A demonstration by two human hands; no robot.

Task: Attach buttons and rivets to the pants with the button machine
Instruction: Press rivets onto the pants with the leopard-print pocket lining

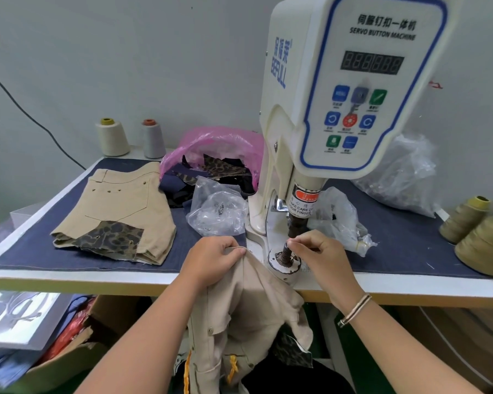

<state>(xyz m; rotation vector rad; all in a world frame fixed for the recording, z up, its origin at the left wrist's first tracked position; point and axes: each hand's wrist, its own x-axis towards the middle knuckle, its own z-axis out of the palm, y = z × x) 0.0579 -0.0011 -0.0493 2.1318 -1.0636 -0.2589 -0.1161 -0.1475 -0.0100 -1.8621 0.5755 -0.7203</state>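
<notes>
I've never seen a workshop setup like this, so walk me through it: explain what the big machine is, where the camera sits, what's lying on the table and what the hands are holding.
There is one picture, taken by a camera on the worker's head, looking down at both hands. The tall white device is a servo button machine; its dark post presses buttons and rivets into cloth. The left hand grips the edge of beige pants that hang off the table's front edge. The right hand pinches something small at the post; it is too small to identify. On the blue mat lie another folded pair with a leopard patch, a pink bag of fabric scraps, clear plastic bags and thread cones.
</notes>
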